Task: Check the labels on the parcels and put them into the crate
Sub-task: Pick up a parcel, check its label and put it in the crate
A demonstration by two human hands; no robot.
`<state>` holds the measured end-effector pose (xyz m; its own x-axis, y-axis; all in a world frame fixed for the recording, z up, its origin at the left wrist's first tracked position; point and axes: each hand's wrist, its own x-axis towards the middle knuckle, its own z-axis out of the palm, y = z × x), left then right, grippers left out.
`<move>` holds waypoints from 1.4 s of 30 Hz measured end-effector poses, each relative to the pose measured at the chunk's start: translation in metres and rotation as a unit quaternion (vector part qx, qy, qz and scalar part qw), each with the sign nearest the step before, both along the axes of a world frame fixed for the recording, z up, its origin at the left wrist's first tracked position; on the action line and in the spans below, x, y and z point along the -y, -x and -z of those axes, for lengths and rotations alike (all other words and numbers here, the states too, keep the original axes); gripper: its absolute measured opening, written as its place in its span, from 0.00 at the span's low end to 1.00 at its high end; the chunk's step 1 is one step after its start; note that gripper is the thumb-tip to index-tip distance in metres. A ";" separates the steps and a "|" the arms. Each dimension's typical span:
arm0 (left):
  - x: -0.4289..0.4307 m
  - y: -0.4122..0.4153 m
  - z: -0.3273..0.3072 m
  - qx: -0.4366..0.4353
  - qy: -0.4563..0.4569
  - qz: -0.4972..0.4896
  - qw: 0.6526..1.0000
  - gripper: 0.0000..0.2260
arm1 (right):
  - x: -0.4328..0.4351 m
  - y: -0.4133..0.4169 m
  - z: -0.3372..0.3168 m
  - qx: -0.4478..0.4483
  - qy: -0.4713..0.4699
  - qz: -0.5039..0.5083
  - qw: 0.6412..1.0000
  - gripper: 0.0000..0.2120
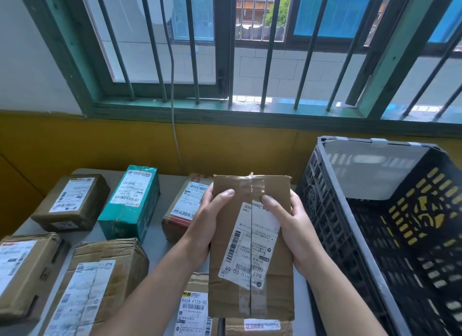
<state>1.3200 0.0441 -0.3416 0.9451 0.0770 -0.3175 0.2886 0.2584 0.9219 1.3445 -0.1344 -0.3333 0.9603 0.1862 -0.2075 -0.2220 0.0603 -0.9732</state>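
Progress looks slight: the crate [332, 225], black and slatted, shows no parcel inside in the part that is in view, though its near end runs out of frame. Left of the crate, several parcels wait on the counter [156, 245], among them a teal box [130, 203], a crumpled carton [100, 283] and a carton with a "B62A" label [193, 308]. As I judge it, nearly all the checking and loading is left to do.

One parcel [225, 280] is in hand, held above the counter just left of the crate and clear of its wall. The left hand [207, 215] and the right hand [292, 225] each take a long side. Each grip is closed round the cardboard, with the thumb pressed on the top face and the fingers going out of sight behind it. This reads as the checking step, with the drop into the crate not yet made.

The parcel is a flat brown carton, worn, with a ragged far edge and clear tape along its middle seam. Its white label [252, 245] faces up and carries barcodes and small print. It is wrinkled, slit along the seam, and upside down to the person: "863" reads inverted.
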 end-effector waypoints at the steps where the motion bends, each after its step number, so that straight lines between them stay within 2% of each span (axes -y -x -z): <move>1: 0.000 -0.001 0.000 0.001 -0.001 -0.001 1.000 0.23 | 0.000 0.000 0.000 0.003 0.002 0.003 1.000 0.32; 4: 0.002 -0.001 -0.006 0.004 -0.012 -0.006 1.000 0.30 | -0.001 0.002 -0.001 0.012 0.009 0.003 1.000 0.33; 7: 0.004 -0.004 -0.009 0.005 0.001 -0.025 1.000 0.28 | -0.003 0.003 -0.006 0.026 0.007 0.002 1.000 0.33; 10: 0.001 -0.005 -0.011 0.005 0.022 -0.022 0.999 0.33 | -0.003 0.003 -0.017 0.033 0.005 0.012 0.999 0.37; 13: 0.001 -0.003 -0.014 0.045 0.018 -0.026 0.998 0.34 | -0.003 0.001 -0.027 0.034 0.004 0.021 0.999 0.38; 16: 0.003 -0.006 -0.016 0.090 0.019 -0.035 0.995 0.37 | -0.003 -0.002 -0.032 0.042 -0.003 0.035 0.999 0.35; 19: 0.007 -0.007 -0.023 0.080 0.033 -0.037 0.996 0.40 | -0.001 -0.005 -0.035 0.043 -0.008 0.034 0.998 0.32; 22: 0.007 -0.009 -0.024 0.088 0.042 -0.034 0.995 0.33 | 0.002 -0.006 -0.036 0.045 -0.033 0.024 0.998 0.30; 28: 0.006 -0.003 -0.035 0.116 0.071 -0.026 0.990 0.29 | 0.009 -0.011 -0.038 0.025 -0.093 -0.018 0.995 0.34; 32: 0.003 -0.001 -0.039 0.127 0.126 -0.016 0.984 0.26 | 0.018 -0.015 -0.046 0.023 -0.106 -0.080 0.991 0.27; 38: 0.007 0.000 -0.038 0.093 0.110 -0.044 0.989 0.27 | 0.017 -0.013 -0.039 -0.021 -0.123 -0.046 0.991 0.32; 42: 0.008 0.002 -0.042 0.096 0.114 -0.049 0.988 0.24 | 0.020 -0.010 -0.044 -0.044 -0.146 -0.066 0.986 0.26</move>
